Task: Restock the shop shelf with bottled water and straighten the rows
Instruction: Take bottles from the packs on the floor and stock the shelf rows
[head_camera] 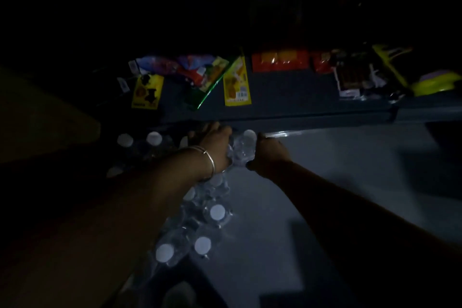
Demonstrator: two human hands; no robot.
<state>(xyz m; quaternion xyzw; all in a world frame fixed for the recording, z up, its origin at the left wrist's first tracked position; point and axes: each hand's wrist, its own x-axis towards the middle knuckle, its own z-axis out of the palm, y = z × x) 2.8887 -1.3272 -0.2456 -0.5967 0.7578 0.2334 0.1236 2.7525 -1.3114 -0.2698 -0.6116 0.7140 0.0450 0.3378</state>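
To the left of the left hand (217, 142), loose bottles (140, 139) stand under the shelf (300, 117) lip. That hand, bangle (208, 157) at the wrist, grips the far end of the shrink-wrapped water pack (212, 212); the right hand (270, 155) curls onto the wrap just beside it. Judging by this, tear the film evenly and keep the pack low so bottles do not spill.

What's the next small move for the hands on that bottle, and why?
Probably slide the bottle forward under the shelf edge, beside the capped bottles to its left. Both the left hand and right hand grip it at that edge; more bottles wait below.
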